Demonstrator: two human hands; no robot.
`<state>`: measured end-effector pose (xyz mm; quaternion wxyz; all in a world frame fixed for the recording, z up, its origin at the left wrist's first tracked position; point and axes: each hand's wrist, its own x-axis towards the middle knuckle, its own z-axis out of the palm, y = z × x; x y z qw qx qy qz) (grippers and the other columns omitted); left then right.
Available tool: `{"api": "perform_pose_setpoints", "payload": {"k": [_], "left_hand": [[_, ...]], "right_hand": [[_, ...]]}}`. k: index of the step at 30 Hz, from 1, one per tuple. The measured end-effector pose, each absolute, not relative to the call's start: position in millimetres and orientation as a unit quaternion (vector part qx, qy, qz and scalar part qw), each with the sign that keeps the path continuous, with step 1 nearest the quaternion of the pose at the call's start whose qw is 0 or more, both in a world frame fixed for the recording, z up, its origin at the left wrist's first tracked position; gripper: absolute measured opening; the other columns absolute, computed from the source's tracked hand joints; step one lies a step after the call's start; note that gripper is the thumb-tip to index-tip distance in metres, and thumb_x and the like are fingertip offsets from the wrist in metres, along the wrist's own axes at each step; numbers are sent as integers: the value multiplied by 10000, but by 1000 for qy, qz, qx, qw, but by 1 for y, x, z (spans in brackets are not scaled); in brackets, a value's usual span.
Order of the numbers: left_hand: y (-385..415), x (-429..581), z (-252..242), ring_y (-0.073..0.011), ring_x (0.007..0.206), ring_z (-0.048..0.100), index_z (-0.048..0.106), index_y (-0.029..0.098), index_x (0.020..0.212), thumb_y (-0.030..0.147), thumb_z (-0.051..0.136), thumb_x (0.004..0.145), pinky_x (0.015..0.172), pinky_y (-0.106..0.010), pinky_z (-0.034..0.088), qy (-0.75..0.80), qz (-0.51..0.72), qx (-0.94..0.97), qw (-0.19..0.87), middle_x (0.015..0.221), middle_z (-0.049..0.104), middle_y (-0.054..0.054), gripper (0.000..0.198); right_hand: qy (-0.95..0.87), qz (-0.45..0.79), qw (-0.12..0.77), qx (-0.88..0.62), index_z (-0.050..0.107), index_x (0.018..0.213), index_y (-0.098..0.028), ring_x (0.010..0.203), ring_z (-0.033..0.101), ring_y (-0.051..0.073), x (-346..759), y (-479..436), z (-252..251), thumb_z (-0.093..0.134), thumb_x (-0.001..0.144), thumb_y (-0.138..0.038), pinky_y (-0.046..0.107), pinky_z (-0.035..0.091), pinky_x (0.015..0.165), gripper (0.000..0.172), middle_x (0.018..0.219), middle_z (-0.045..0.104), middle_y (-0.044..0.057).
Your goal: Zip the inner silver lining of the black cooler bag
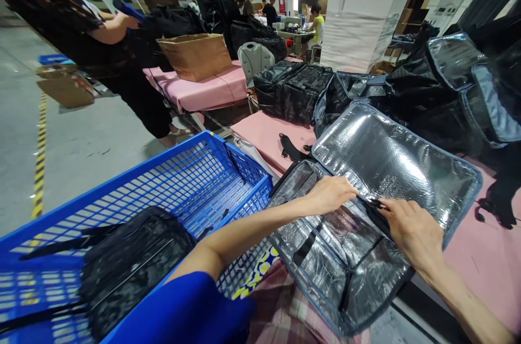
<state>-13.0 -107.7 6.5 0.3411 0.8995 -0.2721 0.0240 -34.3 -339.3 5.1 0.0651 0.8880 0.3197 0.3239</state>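
An insulated bag [378,154] with a silver foil lining and grey-blue binding lies spread open before me, its lid folded back on the pink table. My left hand [331,193] is closed in a pinch at the fold between lid and body. Just to the right, my right hand [413,230] pinches a black strip [372,208] along the same fold. What exactly the left fingertips grip is hidden. A short black strap [304,249] and a dark divider seam cross the foil. The bag's near part hangs over the table edge by my lap.
A blue plastic crate [171,162] stands at my left, holding a black camouflage-patterned bag [138,262]. More dark bags [295,89] line the pink table [264,135]. A cardboard box [197,56] sits on another table. A person [109,56] stands at the left; others work farther back.
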Motion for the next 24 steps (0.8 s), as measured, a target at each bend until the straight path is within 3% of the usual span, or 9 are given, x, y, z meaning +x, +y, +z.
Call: {"api": "perform_pose_setpoints", "payload": {"k": [2, 4, 7, 12, 16, 19, 22, 24], "left_hand": [[-100, -20, 3, -146, 900, 618, 677, 176, 1026, 290, 427, 899, 835, -249, 444, -194, -3, 874, 445, 993, 684, -35, 303], [-101, -23, -6, -136, 782, 634, 681, 138, 1000, 281, 463, 869, 733, -235, 476, -109, -53, 838, 532, 894, 695, -37, 292], [-113, -23, -19, -122, 655, 625, 679, 98, 902, 255, 514, 830, 582, -215, 472, -26, -129, 770, 624, 777, 676, -46, 239], [-123, -22, -17, -109, 578, 620, 630, 81, 819, 283, 605, 808, 512, -213, 453, 85, -231, 604, 758, 752, 665, -61, 204], [-116, -27, -14, -100, 588, 618, 639, 76, 765, 444, 675, 751, 534, -199, 442, 97, -260, 555, 784, 712, 672, -65, 370], [-117, -29, -22, -79, 537, 592, 612, 71, 695, 458, 701, 720, 512, -180, 398, 108, -214, 570, 786, 634, 648, -48, 399], [-123, -27, -31, -66, 502, 574, 575, 72, 659, 466, 704, 712, 503, -175, 371, 108, -173, 558, 805, 606, 637, -42, 418], [-125, -25, -36, -72, 501, 580, 558, 79, 654, 469, 703, 714, 506, -182, 374, 107, -168, 544, 815, 615, 642, -45, 421]], "right_hand": [[247, 292, 22, 924, 553, 1106, -179, 720, 557, 158, -36, -340, -2, 545, 867, -318, 253, 293, 500, 276, 954, 630, 46], [230, 259, 23, 938, 573, 1058, -211, 595, 533, 123, -34, -335, -9, 552, 838, -261, 240, 214, 436, 226, 932, 622, 22], [266, 247, 30, 931, 607, 946, -221, 520, 498, 90, -30, -326, -13, 519, 786, -107, 228, 191, 435, 215, 828, 610, -3], [326, 287, 28, 900, 611, 839, -167, 577, 534, 104, -34, -318, -11, 465, 813, -70, 235, 261, 481, 177, 752, 601, 15], [371, 302, 18, 878, 625, 813, -173, 620, 543, 101, -49, -313, -12, 436, 864, -63, 238, 321, 563, 224, 821, 645, 23], [386, 302, -5, 872, 634, 872, -197, 644, 559, 98, -52, -317, -11, 417, 885, -75, 229, 340, 585, 249, 847, 661, 9], [343, 276, -37, 897, 589, 1085, -213, 757, 599, 138, -45, -329, -2, 469, 909, -247, 239, 378, 579, 216, 995, 655, 24], [308, 264, -57, 912, 543, 1154, -202, 822, 605, 178, -38, -335, 5, 496, 899, -379, 266, 405, 599, 314, 1058, 639, 44]]}}
